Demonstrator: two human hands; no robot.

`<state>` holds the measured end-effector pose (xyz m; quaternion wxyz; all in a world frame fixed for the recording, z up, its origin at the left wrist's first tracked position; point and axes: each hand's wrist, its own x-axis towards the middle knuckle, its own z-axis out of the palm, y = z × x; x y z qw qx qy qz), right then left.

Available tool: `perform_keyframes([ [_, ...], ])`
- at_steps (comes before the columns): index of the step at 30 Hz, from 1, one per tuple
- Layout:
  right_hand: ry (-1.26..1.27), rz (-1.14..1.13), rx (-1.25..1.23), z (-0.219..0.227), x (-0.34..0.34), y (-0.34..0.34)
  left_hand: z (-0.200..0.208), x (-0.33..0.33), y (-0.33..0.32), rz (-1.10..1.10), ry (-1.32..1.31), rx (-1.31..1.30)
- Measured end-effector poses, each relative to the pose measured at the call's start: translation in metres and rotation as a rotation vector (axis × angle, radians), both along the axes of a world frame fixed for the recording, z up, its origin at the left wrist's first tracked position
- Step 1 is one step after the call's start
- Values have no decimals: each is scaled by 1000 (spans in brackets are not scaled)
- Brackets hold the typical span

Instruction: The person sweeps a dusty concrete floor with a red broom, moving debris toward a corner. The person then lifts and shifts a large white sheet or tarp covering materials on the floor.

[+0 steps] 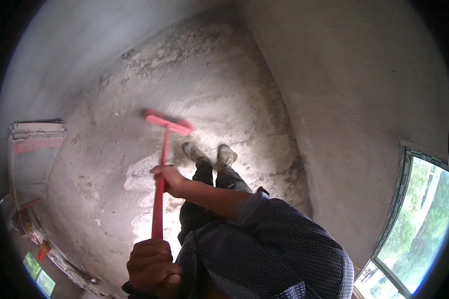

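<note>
A red push broom (157, 214) slants across the middle of the view, its long handle running from near my body out to the floor. Its wide pinkish-red head (168, 122) lies at the far end, a little blurred, to the left of my shoes. My left hand (152, 266) is wrapped round the near end of the handle, close to my body. Farther along, my right hand (170, 180) grips the handle between its middle and the head. The bristles under the head are mostly hidden.
Rough, dusty concrete floor (105, 154) spreads around my shoes (226, 155). A bare grey wall (349, 84) rises on the right, with a tile-edged window (419, 224) in it. Stacked flat boards or panels (37, 149) stand at the left, with clutter (30, 231) below them.
</note>
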<state>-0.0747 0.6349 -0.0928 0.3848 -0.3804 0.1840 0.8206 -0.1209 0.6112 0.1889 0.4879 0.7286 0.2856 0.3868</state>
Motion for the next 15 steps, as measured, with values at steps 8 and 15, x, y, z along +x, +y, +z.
perform_keyframes([
  [8, -406, -256, -369, -26, 131, -94, -52, 8, -29, 9, -78, -433],
  [15, -278, -43, -227, -101, 34, -81, -61, -16, -52, 365, 75, -393],
])
